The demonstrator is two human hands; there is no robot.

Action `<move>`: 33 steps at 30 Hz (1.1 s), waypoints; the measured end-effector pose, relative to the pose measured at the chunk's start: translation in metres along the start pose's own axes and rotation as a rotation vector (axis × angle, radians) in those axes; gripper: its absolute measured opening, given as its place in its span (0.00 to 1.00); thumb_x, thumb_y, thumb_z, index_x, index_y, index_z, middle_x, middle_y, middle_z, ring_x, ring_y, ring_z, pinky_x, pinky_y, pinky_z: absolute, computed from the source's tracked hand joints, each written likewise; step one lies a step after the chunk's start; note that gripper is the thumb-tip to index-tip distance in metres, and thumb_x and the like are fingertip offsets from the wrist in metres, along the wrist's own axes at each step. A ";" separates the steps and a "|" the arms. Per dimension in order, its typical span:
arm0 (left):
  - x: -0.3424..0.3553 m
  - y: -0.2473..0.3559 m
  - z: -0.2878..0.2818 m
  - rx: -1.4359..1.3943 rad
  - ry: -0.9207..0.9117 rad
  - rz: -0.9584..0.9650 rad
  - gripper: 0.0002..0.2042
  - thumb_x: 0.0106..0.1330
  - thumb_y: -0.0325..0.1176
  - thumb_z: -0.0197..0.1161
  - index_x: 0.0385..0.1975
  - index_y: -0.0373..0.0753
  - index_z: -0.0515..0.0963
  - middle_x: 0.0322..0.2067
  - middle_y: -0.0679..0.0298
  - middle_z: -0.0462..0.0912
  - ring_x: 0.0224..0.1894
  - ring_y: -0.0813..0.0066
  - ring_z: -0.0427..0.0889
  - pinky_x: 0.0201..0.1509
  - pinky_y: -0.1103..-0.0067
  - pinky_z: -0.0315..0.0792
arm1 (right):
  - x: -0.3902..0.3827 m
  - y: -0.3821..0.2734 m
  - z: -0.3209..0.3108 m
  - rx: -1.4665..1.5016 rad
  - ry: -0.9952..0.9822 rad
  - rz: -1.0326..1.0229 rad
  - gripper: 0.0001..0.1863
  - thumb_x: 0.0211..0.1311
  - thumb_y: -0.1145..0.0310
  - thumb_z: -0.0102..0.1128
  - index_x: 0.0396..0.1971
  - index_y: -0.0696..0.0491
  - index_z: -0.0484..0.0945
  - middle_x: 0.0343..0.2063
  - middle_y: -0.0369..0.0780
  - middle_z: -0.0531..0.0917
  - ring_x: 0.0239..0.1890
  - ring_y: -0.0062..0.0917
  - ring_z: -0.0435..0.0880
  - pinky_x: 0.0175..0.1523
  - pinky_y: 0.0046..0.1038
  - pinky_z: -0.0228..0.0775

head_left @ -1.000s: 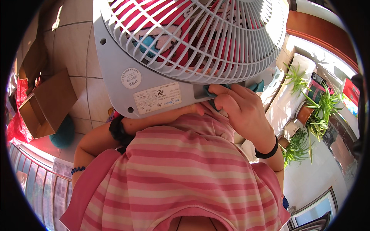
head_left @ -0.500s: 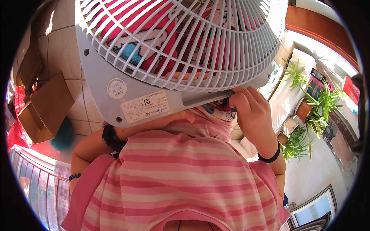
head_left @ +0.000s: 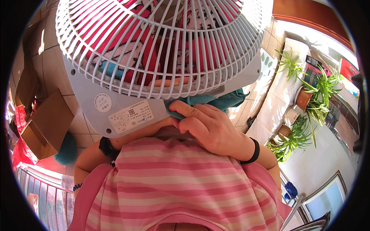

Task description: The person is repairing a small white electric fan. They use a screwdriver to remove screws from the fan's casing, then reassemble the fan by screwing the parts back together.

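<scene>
Since a second ago the right hand (head_left: 216, 131), clenched on a teal cloth (head_left: 216, 103), had slid leftward along the fan (head_left: 115, 104); left grip's state hidden.

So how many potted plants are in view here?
3, all at the right: one in a brown pot near the top, one in a pale pot below it, and a third potted plant lowest. More may be hidden.
</scene>
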State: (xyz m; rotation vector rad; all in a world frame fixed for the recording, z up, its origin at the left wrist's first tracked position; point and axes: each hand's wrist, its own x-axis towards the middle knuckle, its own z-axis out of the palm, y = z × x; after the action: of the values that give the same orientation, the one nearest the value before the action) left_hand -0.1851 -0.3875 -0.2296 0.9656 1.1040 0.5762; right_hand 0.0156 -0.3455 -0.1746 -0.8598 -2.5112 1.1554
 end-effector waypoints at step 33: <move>0.022 -0.015 0.001 -0.140 0.030 -0.027 0.42 0.53 0.43 0.73 0.66 0.38 0.59 0.61 0.60 0.70 0.62 0.67 0.69 0.66 0.71 0.63 | -0.115 0.028 -0.186 0.001 -0.007 0.717 0.11 0.44 0.87 0.44 0.26 0.57 0.71 0.19 0.39 0.73 0.21 0.26 0.73 0.28 0.29 0.63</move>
State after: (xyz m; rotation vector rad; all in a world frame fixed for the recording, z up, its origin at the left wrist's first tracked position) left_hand -0.1773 -0.3771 -0.2530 0.8221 1.0867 0.6388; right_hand 0.2010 -0.2874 -0.0708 -1.8423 -2.2462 1.3277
